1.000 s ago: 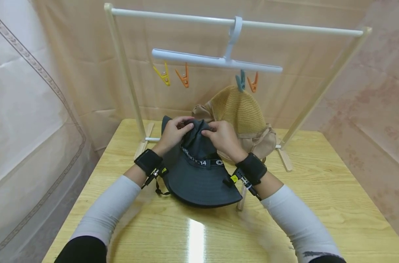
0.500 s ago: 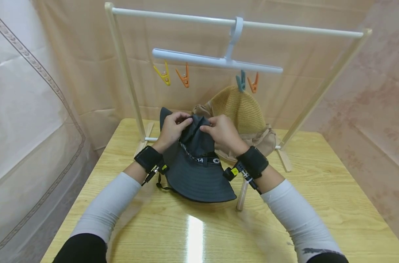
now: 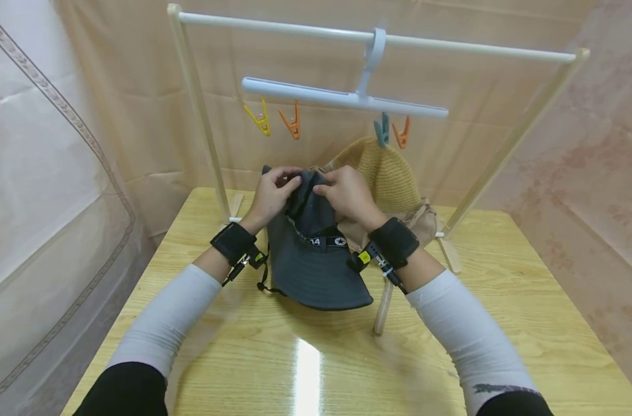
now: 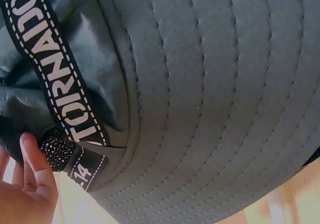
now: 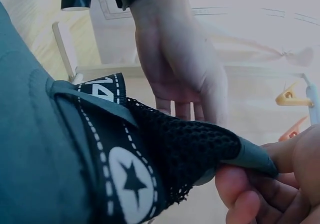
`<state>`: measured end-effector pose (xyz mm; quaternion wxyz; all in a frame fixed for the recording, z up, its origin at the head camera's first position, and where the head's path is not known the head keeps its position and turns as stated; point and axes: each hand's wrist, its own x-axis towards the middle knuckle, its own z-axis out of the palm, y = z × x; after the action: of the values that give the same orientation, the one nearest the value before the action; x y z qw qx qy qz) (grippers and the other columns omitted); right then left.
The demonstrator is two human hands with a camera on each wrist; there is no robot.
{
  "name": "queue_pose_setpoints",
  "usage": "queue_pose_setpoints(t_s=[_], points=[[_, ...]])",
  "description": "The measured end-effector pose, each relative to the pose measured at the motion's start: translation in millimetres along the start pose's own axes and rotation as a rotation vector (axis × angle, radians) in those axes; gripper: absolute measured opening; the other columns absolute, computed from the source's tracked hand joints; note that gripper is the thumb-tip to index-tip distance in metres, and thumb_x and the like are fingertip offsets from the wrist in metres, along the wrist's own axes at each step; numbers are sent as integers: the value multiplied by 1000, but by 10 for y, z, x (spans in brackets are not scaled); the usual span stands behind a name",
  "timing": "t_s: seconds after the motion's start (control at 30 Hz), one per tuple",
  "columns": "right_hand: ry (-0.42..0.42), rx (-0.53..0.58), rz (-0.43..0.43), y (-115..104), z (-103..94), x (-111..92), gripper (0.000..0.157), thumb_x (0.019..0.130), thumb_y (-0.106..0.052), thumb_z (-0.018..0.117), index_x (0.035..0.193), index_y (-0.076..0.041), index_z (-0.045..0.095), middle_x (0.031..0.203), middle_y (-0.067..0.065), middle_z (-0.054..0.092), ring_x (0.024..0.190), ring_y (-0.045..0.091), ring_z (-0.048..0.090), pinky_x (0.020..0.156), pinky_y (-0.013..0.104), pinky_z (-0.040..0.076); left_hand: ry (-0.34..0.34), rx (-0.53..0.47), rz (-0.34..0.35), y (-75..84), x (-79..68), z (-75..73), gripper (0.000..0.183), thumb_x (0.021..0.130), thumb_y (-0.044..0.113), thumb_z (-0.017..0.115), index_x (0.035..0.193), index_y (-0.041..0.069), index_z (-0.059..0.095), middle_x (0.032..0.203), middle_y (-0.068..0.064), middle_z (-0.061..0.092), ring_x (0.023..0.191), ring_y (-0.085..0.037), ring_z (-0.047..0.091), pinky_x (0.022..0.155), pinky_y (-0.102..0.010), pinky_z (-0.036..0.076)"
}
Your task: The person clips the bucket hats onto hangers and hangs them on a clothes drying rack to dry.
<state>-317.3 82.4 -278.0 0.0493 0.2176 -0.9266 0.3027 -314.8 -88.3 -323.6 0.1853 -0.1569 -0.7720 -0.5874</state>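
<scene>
A dark grey bucket hat (image 3: 321, 277) is between my two hands, its brim toward me and a lettered black band (image 4: 60, 79) round the crown. My left hand (image 3: 270, 196) pinches the left side of the gathered crown. On its right side the crown is pinched by my right hand (image 3: 353, 196); in the right wrist view the thumb and fingers of that right hand (image 5: 280, 179) grip the crown's tip beside black mesh (image 5: 195, 141). A black cord (image 3: 266, 283) hangs from the brim's left. Part of the crown is hidden by fingers.
Behind stands a rack with a white bar (image 3: 305, 30). From it hangs a pale hanger (image 3: 316, 92) bearing yellow (image 3: 259, 118), orange (image 3: 292, 121) and teal (image 3: 382, 130) clips, plus another orange clip (image 3: 401, 133). A straw hat (image 3: 391, 173) hangs at the teal clip, above the wooden table (image 3: 243, 346).
Both hands have moved a little up and away from me, carrying the grey hat with them. Its brim has swung and now sits higher in the head view.
</scene>
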Motion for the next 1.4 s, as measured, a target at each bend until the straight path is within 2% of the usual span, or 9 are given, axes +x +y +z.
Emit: queue_pose_setpoints(t_s=[0.1,0.23,0.37,0.47,0.7,0.83,0.93,1.13,1.4], points=[[2,-20,2,-45,7,44,20,88,-25,63,96,-9,73,63,4,54,62,20,50,58,27,36,3,-19,-30,-1,16,-19,26,90,3,56,113,-9,60,104,-26,60,72,-16,51,57,-14,41],[30,-24,-5,-90,-14,80,19,88,-23,63,84,-7,72,58,3,47,59,19,47,56,27,34,16,-22,-51,16,59,-41,28,91,4,54,116,-7,59,104,-24,60,72,-10,52,58,-14,42],[52,4,3,-100,-32,88,32,89,-22,63,60,-8,57,51,0,35,51,17,40,52,26,29,23,-24,-63,-106,164,-58,29,91,8,55,118,-3,59,108,-21,61,74,-8,53,60,-16,43],[58,10,11,-103,-56,86,38,89,-23,62,56,-9,49,50,-1,32,49,17,38,50,26,27,33,-42,-67,-196,254,-66,28,91,10,56,117,0,61,111,-20,62,80,-16,57,61,-17,44],[93,0,1,-83,-94,82,42,89,-22,62,54,-9,45,51,1,32,48,16,36,49,25,26,41,-132,-87,-85,353,-79,30,94,16,54,120,2,58,114,-16,60,95,-24,57,80,-38,49],[126,4,7,-81,-122,89,31,89,-22,62,62,-6,61,55,4,49,51,16,43,56,25,32,44,-259,-98,-58,403,-61,33,96,15,51,124,-2,52,121,-21,54,103,-24,52,94,-49,43],[133,32,28,-98,-144,99,21,89,-23,62,90,-6,73,77,9,69,57,18,51,62,27,38,67,-347,-105,-46,424,-64,33,97,12,49,126,-4,49,120,-23,53,107,-28,50,97,-52,39],[127,34,63,-113,-178,123,24,89,-23,62,106,-8,70,91,11,71,57,17,50,57,26,37,73,-459,-124,26,468,-42,35,97,16,48,127,-3,46,112,-10,54,113,-31,49,95,-42,44],[131,9,56,-88,-172,139,20,89,-22,62,91,-5,73,77,8,66,57,19,47,54,27,33,74,-725,-172,98,497,35,28,100,20,41,122,5,48,106,-5,59,100,-17,55,79,-26,46]])
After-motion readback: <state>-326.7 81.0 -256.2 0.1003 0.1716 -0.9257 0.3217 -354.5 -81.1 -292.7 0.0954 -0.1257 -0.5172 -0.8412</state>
